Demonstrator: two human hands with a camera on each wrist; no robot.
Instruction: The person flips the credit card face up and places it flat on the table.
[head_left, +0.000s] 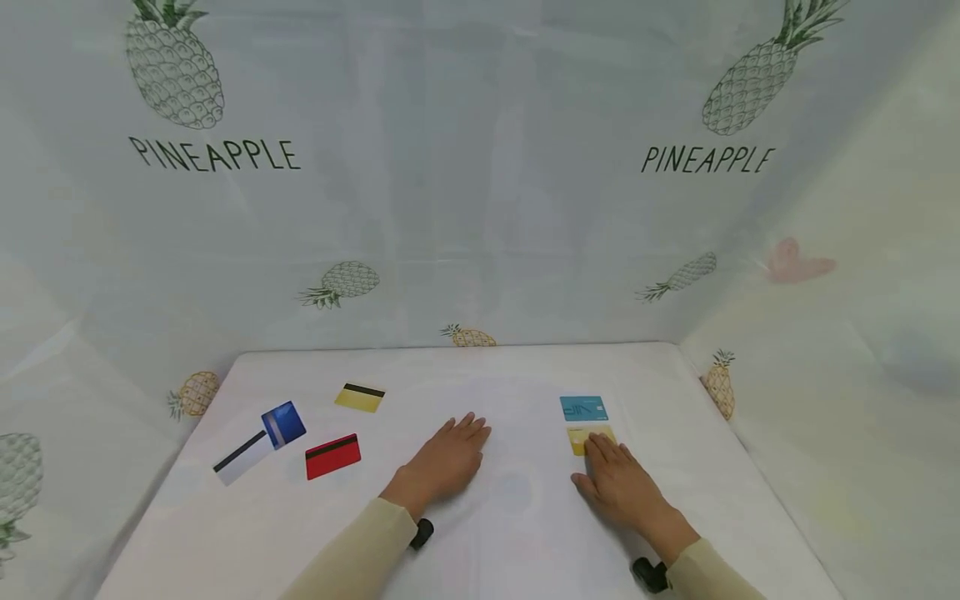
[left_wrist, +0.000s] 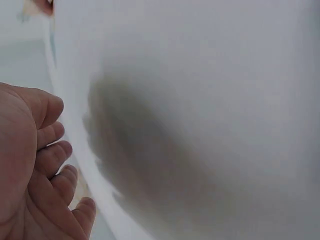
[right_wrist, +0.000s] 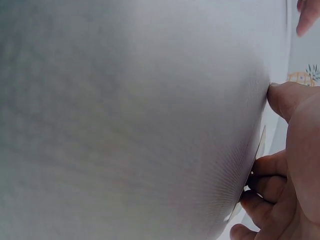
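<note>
My right hand [head_left: 621, 485] rests its fingertips on a yellow card [head_left: 577, 442] lying flat at the right of the table. In the right wrist view its thumb [right_wrist: 282, 97] touches the white tabletop, apart from the card's thin edge [right_wrist: 261, 142]. Just beyond the yellow card lies a teal card [head_left: 584, 408]. Near the middle, my left hand [head_left: 447, 460] hovers low over the table with relaxed fingers and nothing in it. The left wrist view shows its fingers [left_wrist: 52, 157] slightly bent, with a shadow below.
On the left of the white table [head_left: 510, 542] lie another yellow card [head_left: 359, 399] with a dark stripe, a red card [head_left: 333, 457], a dark blue card [head_left: 285, 423] and a white striped card [head_left: 243, 459]. The blue and white cards meet at a corner. A pineapple-print curtain [head_left: 465, 208] surrounds the table.
</note>
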